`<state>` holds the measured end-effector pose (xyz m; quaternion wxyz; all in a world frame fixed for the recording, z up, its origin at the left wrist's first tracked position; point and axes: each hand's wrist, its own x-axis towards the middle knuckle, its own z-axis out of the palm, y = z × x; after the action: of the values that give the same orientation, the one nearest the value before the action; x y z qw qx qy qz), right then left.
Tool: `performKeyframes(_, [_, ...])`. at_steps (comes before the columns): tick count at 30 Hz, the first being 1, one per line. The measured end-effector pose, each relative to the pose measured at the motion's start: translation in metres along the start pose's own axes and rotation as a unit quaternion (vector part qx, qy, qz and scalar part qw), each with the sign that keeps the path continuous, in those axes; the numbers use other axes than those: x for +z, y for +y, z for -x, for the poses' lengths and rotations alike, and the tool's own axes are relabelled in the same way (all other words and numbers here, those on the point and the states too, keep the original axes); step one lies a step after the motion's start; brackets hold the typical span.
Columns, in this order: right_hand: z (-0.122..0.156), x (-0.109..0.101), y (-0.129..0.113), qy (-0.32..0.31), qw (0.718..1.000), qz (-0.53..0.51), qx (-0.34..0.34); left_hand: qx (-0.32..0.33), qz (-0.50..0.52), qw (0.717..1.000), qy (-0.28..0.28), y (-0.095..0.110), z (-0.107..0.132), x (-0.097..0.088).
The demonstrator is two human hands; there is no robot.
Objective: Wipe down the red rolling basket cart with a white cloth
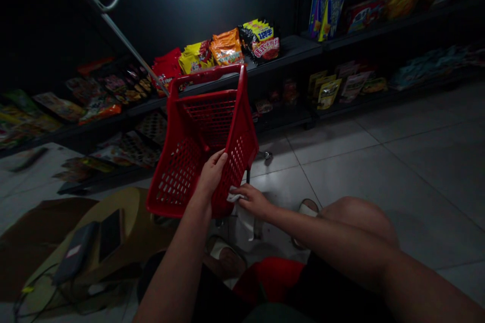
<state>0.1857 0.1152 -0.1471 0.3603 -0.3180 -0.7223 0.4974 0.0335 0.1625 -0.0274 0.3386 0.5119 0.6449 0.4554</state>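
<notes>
A red plastic shopping basket (189,161) stands tilted on the floor in front of me, its open mouth turned toward me and its long metal handle (113,20) rising up to the left. My left hand (211,174) grips the near right edge of the basket, fingers curled over the rim. My right hand (253,199) presses a white cloth (242,217) against the basket's lower outer side; the cloth hangs down below the hand. I am crouched, with my knee (356,217) on the right.
Dark shelves (295,48) with snack packets (227,48) run along the back. A phone (109,234) and a dark flat device (74,252) lie on a tan cushion at lower left with cables. Pale floor tiles (417,161) stretch to the right.
</notes>
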Motion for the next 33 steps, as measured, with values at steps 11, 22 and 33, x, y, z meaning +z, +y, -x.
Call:
performKeyframes(11, [-0.001, 0.006, -0.003, -0.046, 0.998, 0.018, 0.037, 0.013, 0.003, 1.0, -0.008, -0.003, -0.002, -0.002])
performKeyframes(22, [-0.016, 0.012, 0.014, 0.073, 0.985, -0.094, 0.127, 0.011, -0.004, 1.0, -0.006, -0.006, 0.001, 0.001])
performKeyframes(33, [-0.014, -0.016, 0.019, 0.001, 0.993, 0.075, 0.089, -0.008, 0.006, 1.0, -0.018, -0.009, 0.001, -0.01])
